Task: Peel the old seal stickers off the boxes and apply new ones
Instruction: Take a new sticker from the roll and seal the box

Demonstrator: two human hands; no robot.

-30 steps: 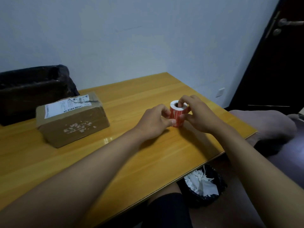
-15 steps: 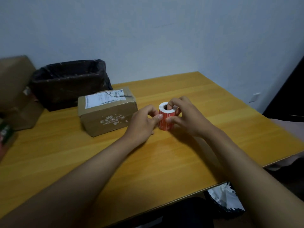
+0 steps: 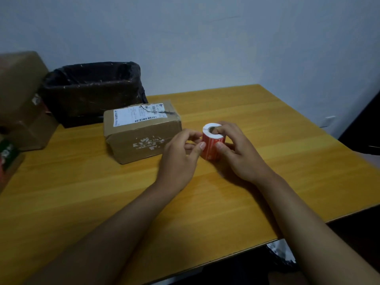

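**A:** Looking at how the sticker roll [image 3: 212,144] is being held, can anything be said about why? It's stood on end on the desk [image 3: 257,202], white core up, just right of the cardboard box [image 3: 141,132].

**B:** Probably so a fresh red sticker can be picked off. The roll is steadied by the right hand [image 3: 240,153]: one finger is hooked into the core hole and the thumb is pressed on the red side, so the fingers are curled round it. The left hand [image 3: 178,159] is brought in from the other side, thumb tip laid on the roll's face and fingers curled behind its edge, like a label corner is being hunted for. Whether a corner is actually lifted can't be told, too small.

**A:** And the box? Old seal gone?

**B:** Looks like it. Torn whitish residue is left on the front face, and a white shipping label is stuck on top. No new seal is seen on it yet.

**A:** Anything in the way?

**B:** Not really. A black-bag-lined bin [image 3: 92,89] is parked behind the box, more cartons [image 3: 20,95] are stacked at far left, and another bagged bin is half seen under the desk edge. The box is near the hands, so only a short carry should be needed.
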